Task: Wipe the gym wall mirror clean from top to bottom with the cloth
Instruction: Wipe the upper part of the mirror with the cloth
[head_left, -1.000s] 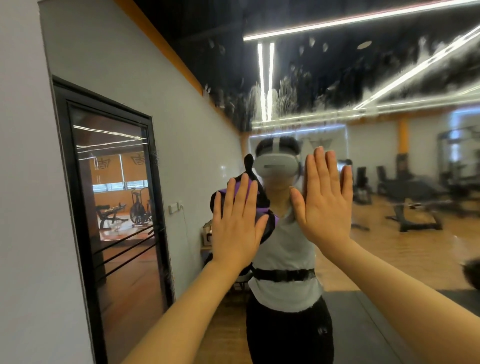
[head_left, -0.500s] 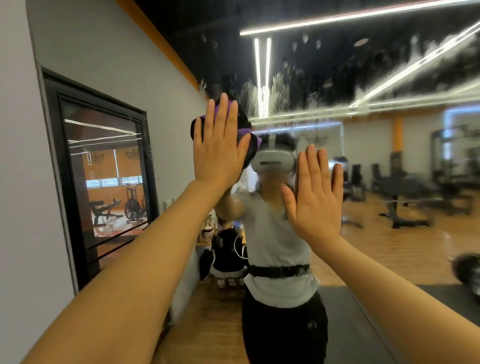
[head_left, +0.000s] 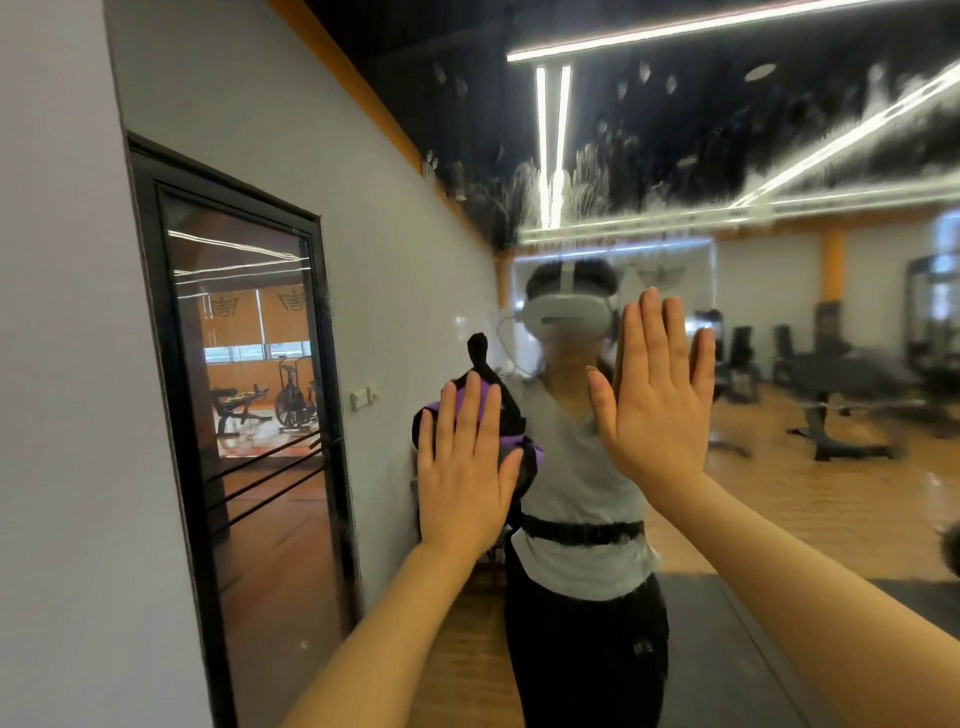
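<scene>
The wall mirror fills the view ahead and reflects the gym and a person in a headset. Smears and streaks cover its upper band. My left hand lies flat with straight fingers and presses a purple and black cloth against the glass at chest height. My right hand rests flat on the mirror to the right, fingers straight and together, holding nothing. The cloth shows only around the edges of my left hand.
A grey wall runs along the left, with a black-framed glass door showing exercise bikes. Reflected benches and machines stand on a wooden floor at the right.
My left hand slid the cloth up the glass to head height, then back down to chest height. My right hand stayed flat on the mirror in about the same place.
</scene>
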